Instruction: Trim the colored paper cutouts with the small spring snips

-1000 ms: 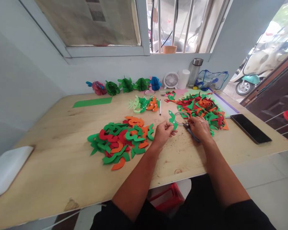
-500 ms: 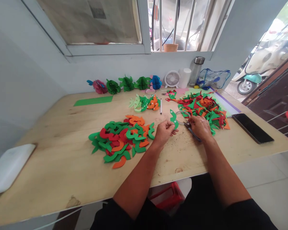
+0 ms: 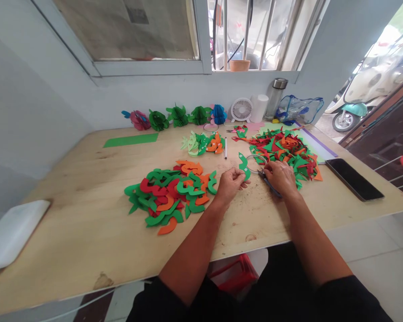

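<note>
My left hand (image 3: pixel 231 182) pinches a wavy green paper cutout (image 3: pixel 244 165) with small white squares on it, held just above the table. To its right, my right hand (image 3: pixel 280 175) is closed, fingertips at the edge of a thin pale ring (image 3: pixel 257 163) that looks like a tape roll. Under that hand lies a dark-handled cutting tool (image 3: pixel 270 185), its tips towards the left hand; whether the fingers grip it or the ring is hidden. A heap of green, red and orange curved paper cutouts (image 3: pixel 169 192) lies left of my left hand.
A pile of paper scraps (image 3: pixel 289 150) spreads beyond my right hand, with a black phone (image 3: pixel 354 180) to its right. A white marker (image 3: pixel 225 148) and smaller cutouts (image 3: pixel 201 144) lie farther back. Folded paper figures (image 3: pixel 179 116), a small fan (image 3: pixel 241 109) and a bottle (image 3: pixel 276 98) line the wall.
Almost nothing differs. The view has shifted very slightly; both hands keep their places, and the green cutout stays in my left hand.
</note>
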Demonstrator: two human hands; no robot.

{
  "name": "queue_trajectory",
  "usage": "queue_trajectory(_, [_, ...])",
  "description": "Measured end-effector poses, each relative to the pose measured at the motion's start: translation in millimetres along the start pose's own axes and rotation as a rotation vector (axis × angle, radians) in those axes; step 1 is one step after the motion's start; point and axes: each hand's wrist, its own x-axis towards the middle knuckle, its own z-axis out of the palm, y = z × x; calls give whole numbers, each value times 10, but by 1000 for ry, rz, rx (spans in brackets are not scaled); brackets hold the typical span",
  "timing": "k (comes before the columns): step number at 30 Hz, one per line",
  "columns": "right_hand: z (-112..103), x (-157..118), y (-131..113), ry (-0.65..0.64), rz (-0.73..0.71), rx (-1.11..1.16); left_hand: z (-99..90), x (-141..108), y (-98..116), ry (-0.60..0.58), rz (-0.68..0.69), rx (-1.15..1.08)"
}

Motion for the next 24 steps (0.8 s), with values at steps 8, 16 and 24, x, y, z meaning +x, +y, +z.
queue_trajectory(8, [-74, 17, -64, -21, -18, -67, -10, -4, 35, 6, -11, 6])
queue_trajectory(16, [-172, 64, -154, -106, -44, -177, -19, -6, 36, -4, 5, -13])
queue_trajectory(24, [-191, 82, -198, -112, -54, -236, -17, 9, 16, -2, 8, -18])
